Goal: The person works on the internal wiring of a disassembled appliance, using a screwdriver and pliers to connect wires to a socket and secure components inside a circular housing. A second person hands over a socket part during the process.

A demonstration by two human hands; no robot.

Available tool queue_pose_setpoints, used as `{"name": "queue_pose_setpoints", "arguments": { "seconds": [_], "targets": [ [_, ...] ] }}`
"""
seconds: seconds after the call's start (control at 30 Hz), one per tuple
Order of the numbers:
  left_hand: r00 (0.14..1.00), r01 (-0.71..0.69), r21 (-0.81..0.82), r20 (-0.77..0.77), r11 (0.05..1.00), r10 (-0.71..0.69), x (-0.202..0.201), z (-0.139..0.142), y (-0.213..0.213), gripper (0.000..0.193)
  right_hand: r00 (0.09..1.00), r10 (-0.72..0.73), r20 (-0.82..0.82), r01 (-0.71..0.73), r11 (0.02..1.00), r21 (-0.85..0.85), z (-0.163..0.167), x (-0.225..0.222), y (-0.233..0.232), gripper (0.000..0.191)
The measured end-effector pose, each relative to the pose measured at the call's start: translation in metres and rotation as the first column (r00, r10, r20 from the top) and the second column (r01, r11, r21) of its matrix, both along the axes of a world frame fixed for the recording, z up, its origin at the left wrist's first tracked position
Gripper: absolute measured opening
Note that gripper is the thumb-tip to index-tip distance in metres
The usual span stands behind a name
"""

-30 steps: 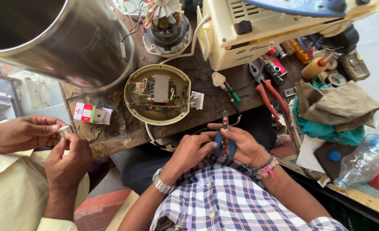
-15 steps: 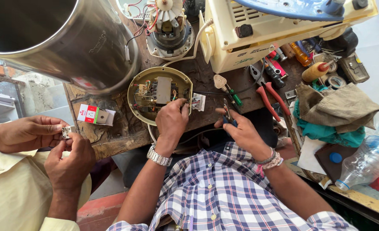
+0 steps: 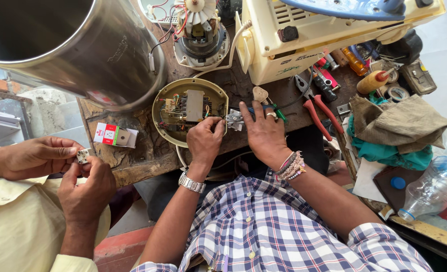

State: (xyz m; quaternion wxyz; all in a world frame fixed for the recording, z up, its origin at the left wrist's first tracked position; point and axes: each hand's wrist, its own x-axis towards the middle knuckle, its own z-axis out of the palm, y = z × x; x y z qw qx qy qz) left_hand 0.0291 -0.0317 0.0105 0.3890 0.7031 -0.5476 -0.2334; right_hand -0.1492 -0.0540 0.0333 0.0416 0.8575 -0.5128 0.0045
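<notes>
A round beige appliance base (image 3: 159, 121) lies open on the wooden bench (image 3: 132, 166), showing a circuit board and wires. My left hand (image 3: 204, 140), with a metal watch on its wrist, grips the base's right rim with curled fingers. My right hand (image 3: 263, 132), with bead bracelets on its wrist, lies just right of the base with fingers stretched out. It pins a blue-handled tool (image 3: 254, 108) under them. The right index fingertip touches a small white connector (image 3: 233, 120) at the base's edge.
At the left, another person's two hands (image 3: 64, 163) hold a small white part. A big steel drum (image 3: 72, 45), a motor (image 3: 200, 30) and a cream appliance housing (image 3: 324, 35) stand behind. Red-handled pliers (image 3: 319, 113), rags (image 3: 400, 126), a plastic bottle (image 3: 435, 186) and a small box (image 3: 113, 135) lie around.
My left hand has settled on the base's right rim. My right hand has moved up from my lap onto the bench with the blue tool. The other person's hands barely moved.
</notes>
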Motion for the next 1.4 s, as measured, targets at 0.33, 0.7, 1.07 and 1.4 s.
{"name": "queue_pose_setpoints", "arguments": {
  "seconds": [0.33, 0.7, 1.07, 1.4],
  "targets": [
    [0.999, 0.011, -0.086, 0.032, 0.996, -0.008, 0.001, -0.008, 0.002, 0.016, 0.997, 0.072, 0.009, -0.072, 0.997, -0.024, 0.005, 0.01, -0.004, 0.061],
    [0.992, -0.003, 0.119, -0.124, 0.993, 0.018, 0.002, 0.005, 0.0, 0.018, 0.987, 0.102, 0.121, -0.101, 0.995, -0.015, 0.001, 0.005, -0.005, 0.041],
    [0.997, -0.002, -0.027, -0.079, 1.0, 0.0, -0.001, -0.001, 0.002, 0.018, 0.978, 0.076, 0.192, -0.083, 0.996, 0.032, -0.006, 0.003, -0.009, 0.046],
    [0.986, -0.012, 0.116, -0.163, 0.993, 0.031, 0.003, -0.004, -0.003, 0.022, 0.986, 0.142, 0.084, -0.136, 0.988, -0.076, -0.002, 0.007, -0.006, 0.055]
  ]
}}
